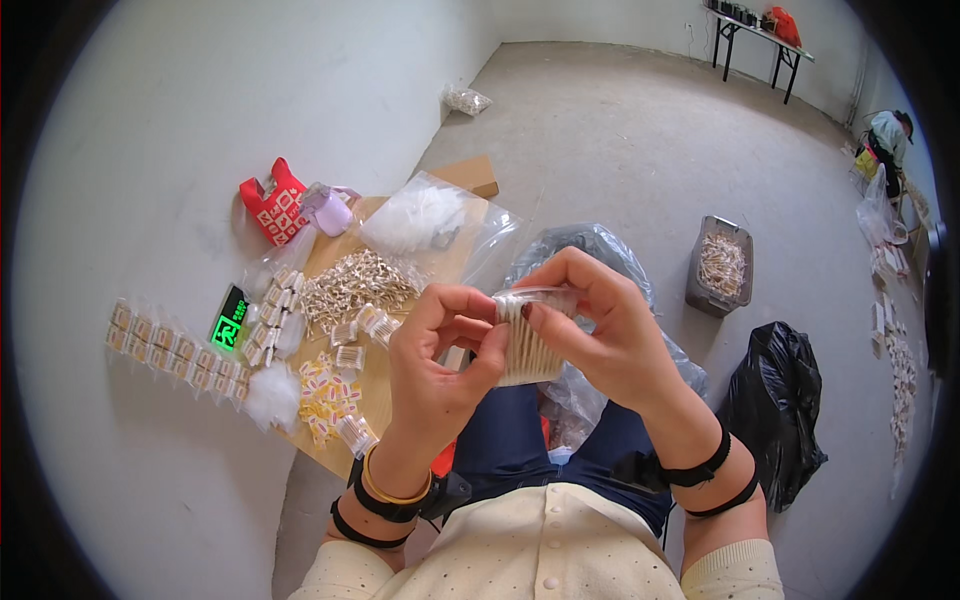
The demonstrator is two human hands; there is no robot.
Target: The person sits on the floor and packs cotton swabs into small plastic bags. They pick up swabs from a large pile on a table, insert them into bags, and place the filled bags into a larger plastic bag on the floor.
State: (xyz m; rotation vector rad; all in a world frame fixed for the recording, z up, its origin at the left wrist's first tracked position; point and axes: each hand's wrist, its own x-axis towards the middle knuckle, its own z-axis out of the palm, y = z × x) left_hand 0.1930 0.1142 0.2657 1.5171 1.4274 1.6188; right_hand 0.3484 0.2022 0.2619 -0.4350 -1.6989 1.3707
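A small clear plastic bag of cotton swabs (532,352) is held up in front of my lap, the swabs standing side by side in it. My left hand (440,345) grips the bag's left edge between thumb and fingers. My right hand (612,325) pinches its upper right part, thumb across the front and index finger along the top edge. Left of my hands, a wooden table (455,250) bears a heap of loose cotton swabs (360,285), several small filled packs (350,358) and a pile of yellow and white paper slips (328,398).
Clear empty bags (420,215) lie on the table's far part, near a lilac cup (326,208) and red bag (275,203). Rows of filled packs (175,350) line the left. On the floor at right are a grey bin of swabs (722,262) and black sack (772,410). A person (885,140) bends far right.
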